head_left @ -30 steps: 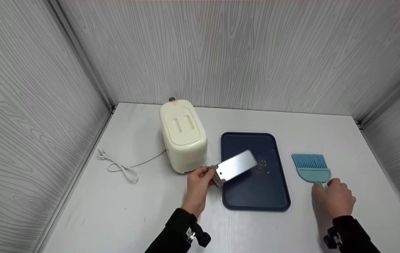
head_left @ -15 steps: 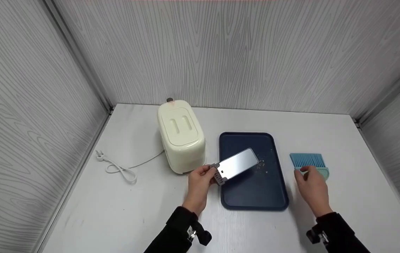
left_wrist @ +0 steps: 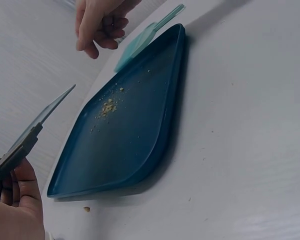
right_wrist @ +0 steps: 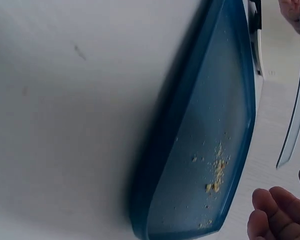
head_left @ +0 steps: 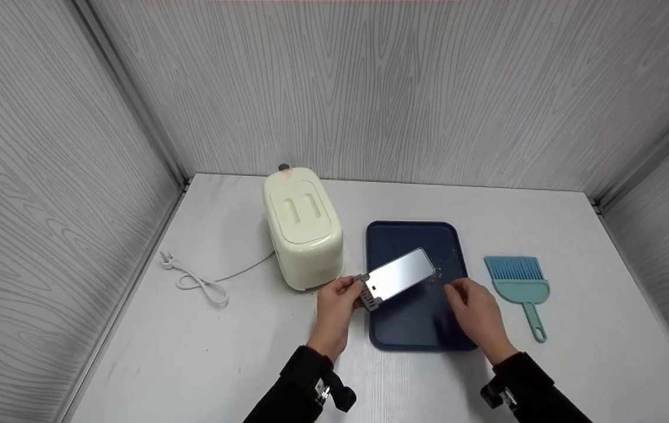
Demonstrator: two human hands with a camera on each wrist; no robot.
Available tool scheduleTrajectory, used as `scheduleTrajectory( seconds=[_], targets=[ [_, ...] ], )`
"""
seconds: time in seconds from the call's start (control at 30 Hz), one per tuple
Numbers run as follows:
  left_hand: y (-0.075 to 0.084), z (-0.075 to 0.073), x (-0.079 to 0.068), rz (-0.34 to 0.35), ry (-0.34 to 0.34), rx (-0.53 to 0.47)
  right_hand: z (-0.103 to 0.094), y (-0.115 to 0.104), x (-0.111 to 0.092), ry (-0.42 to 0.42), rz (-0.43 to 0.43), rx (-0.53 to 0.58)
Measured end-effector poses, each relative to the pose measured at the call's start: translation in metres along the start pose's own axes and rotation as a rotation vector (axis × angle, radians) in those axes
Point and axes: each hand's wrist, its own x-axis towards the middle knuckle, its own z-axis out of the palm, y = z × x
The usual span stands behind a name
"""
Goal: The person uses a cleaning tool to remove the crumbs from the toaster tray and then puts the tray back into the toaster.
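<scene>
My left hand (head_left: 334, 314) grips the dark grey end of a toaster crumb tray (head_left: 399, 275), a flat shiny metal plate held tilted above the dark blue tray (head_left: 411, 335). In the left wrist view the crumb tray (left_wrist: 42, 112) is seen nearly edge-on. My right hand (head_left: 478, 311) hovers over the blue tray's right side with loosely bent fingers and nothing in them, just short of the crumb tray's far end. Crumbs (right_wrist: 217, 172) lie scattered on the blue tray below.
A cream toaster (head_left: 304, 229) stands left of the blue tray, its white cord and plug (head_left: 193, 276) lying further left. A teal brush (head_left: 519, 288) lies right of the tray. One larger crumb (left_wrist: 87, 209) sits on the white table outside the tray. Wood-patterned walls enclose the table.
My right hand has let go of the brush handle and moved left, past the brush, to over the blue tray. The left hand with the crumb tray has barely shifted.
</scene>
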Motion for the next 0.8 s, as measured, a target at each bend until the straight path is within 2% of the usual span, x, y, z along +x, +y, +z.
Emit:
scheduleTrajectory(
  seconds=[0.33, 0.53, 0.8],
  targets=[
    [-0.002, 0.002, -0.001, 0.0, -0.026, -0.003, 0.023, -0.024, -0.011, -0.107, -0.069, 0.074],
    [-0.004, 0.005, -0.004, 0.001, -0.019, -0.001, 0.032, -0.037, -0.018, -0.185, -0.057, 0.114],
    [-0.008, 0.009, -0.005, -0.015, -0.012, -0.004, 0.042, -0.044, -0.021, -0.197, -0.08, 0.167]
  ],
)
